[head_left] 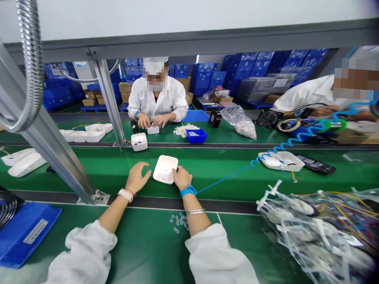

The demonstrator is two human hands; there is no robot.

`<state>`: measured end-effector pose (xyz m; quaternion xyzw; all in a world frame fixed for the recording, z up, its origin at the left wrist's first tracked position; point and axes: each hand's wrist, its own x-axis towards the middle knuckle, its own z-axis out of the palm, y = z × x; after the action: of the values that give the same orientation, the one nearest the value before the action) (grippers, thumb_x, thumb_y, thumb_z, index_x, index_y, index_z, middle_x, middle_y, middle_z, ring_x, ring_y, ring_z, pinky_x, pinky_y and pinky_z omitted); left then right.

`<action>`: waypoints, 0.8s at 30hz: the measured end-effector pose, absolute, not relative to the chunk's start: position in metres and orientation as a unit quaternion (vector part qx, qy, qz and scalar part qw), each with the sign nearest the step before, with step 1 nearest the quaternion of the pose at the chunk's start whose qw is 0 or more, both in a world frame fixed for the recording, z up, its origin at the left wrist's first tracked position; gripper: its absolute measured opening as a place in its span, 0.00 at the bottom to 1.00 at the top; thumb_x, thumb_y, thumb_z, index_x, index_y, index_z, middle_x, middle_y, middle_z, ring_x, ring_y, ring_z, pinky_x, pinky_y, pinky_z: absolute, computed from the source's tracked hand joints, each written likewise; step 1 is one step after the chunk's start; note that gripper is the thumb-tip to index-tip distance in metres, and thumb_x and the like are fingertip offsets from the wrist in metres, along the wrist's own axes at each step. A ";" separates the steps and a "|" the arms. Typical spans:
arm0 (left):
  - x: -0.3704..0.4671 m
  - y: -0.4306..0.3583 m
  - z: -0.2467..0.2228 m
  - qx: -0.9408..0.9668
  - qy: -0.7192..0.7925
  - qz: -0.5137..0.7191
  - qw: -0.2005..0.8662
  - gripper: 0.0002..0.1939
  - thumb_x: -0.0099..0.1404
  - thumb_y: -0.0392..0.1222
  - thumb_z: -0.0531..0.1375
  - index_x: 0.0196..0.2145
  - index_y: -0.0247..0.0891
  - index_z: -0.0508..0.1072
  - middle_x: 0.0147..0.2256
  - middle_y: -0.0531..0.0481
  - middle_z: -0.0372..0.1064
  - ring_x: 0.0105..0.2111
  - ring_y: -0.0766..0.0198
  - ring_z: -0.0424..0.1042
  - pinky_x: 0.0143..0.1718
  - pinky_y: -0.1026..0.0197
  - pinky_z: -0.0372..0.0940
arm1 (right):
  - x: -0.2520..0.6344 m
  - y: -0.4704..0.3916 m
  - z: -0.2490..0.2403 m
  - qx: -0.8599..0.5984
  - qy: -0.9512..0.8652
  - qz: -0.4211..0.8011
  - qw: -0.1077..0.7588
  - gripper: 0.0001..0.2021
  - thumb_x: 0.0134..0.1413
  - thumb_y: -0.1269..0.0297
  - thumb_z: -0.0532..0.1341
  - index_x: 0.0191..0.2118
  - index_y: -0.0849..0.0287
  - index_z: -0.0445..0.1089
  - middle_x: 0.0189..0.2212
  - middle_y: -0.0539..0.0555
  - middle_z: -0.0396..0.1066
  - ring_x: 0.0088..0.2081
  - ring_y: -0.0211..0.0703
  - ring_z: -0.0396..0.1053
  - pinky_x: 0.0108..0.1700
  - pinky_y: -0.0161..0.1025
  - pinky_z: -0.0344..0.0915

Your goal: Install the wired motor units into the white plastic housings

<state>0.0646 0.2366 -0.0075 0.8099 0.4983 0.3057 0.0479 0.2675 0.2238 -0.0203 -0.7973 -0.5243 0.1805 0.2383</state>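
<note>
A white square plastic housing (165, 169) lies on the green belt in front of me. My right hand (182, 177) grips its right edge, with the thumb on top and a blue wrist strap behind. Left of the housing, my left hand (137, 178) is held apart from it, fingers spread and nothing in them. Several small white rings (180, 221) are scattered on the green table beside my right forearm.
Bagged parts with wires (319, 233) fill the right side. A blue bin (24, 234) with a fan guard sits at left, near a metal post (62, 150). Across the belt, a person (158, 96) handles a white housing. A coiled blue cord (293, 138) crosses at right.
</note>
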 end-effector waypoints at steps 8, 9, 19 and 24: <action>0.022 0.131 -0.027 0.784 0.515 0.323 0.122 0.10 0.62 0.42 0.54 0.41 0.39 0.67 0.44 0.45 0.68 0.47 0.56 0.66 0.49 0.52 0.60 | 0.263 0.221 -0.025 -0.773 -0.568 0.161 0.232 0.16 0.59 0.62 0.49 0.47 0.63 0.66 0.40 0.60 0.72 0.42 0.47 0.69 0.41 0.38 0.58; 0.020 0.130 -0.028 0.783 0.519 0.321 0.125 0.10 0.62 0.42 0.54 0.42 0.39 0.66 0.44 0.45 0.68 0.47 0.56 0.66 0.49 0.52 0.60 | 0.262 0.222 -0.025 -0.764 -0.579 0.157 0.237 0.16 0.59 0.62 0.49 0.47 0.63 0.66 0.39 0.60 0.72 0.41 0.46 0.69 0.39 0.36 0.58; 0.022 0.142 -0.031 0.776 0.532 0.302 0.157 0.11 0.61 0.42 0.54 0.42 0.39 0.66 0.44 0.45 0.68 0.47 0.54 0.65 0.47 0.49 0.58 | 0.256 0.226 -0.035 -0.688 -0.672 0.132 0.240 0.14 0.56 0.65 0.54 0.46 0.63 0.69 0.29 0.54 0.72 0.31 0.40 0.68 0.32 0.32 0.56; 0.021 0.142 -0.032 0.770 0.537 0.297 0.172 0.11 0.61 0.42 0.54 0.42 0.40 0.66 0.44 0.46 0.68 0.47 0.54 0.65 0.48 0.50 0.56 | 0.259 0.228 -0.039 -0.692 -0.670 0.134 0.232 0.15 0.57 0.65 0.52 0.46 0.64 0.68 0.27 0.54 0.72 0.30 0.40 0.67 0.30 0.32 0.55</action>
<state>0.0213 0.1420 -0.0317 0.7703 0.5372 0.2975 0.1719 0.2591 0.2282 -0.0394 -0.6918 -0.6704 0.1339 0.2325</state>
